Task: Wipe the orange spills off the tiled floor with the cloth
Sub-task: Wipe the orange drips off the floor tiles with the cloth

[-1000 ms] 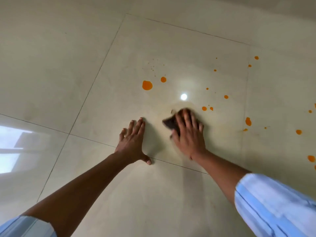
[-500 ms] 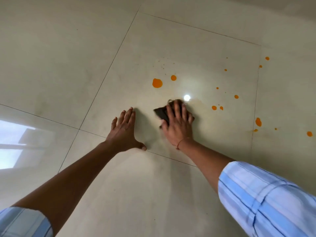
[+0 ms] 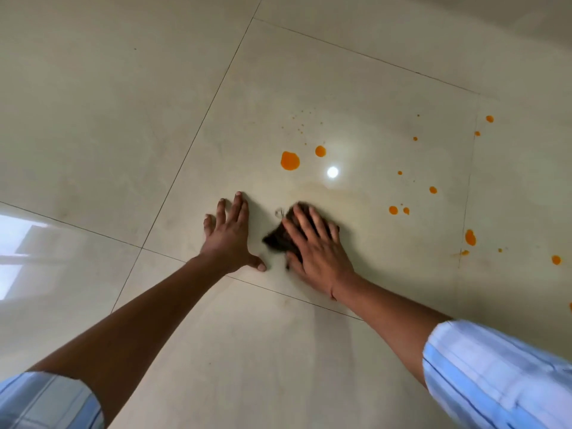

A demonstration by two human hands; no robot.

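Observation:
My right hand (image 3: pixel 318 247) presses flat on a dark brown cloth (image 3: pixel 274 239) against the glossy cream tiled floor (image 3: pixel 340 88); most of the cloth is hidden under the palm. My left hand (image 3: pixel 230 235) rests flat beside it, fingers spread, holding nothing. The largest orange spill (image 3: pixel 289 160) and a smaller one (image 3: pixel 320 151) lie just beyond the cloth. More orange drops (image 3: pixel 393 209) scatter to the right, with a bigger one (image 3: pixel 470 237) near the tile joint. A faint wet smear (image 3: pixel 356 193) arcs past my right fingers.
A round lamp reflection (image 3: pixel 332 172) shines on the tile near the spills. A bright window reflection (image 3: pixel 18 243) covers the left tile. Dark grout lines (image 3: pixel 192 144) cross the floor. Light blue striped sleeves (image 3: pixel 495 376) are rolled up on both arms.
My right hand has slid the cloth back toward me, away from the lamp reflection, blurring as it moves. My left hand stays planted on the floor.

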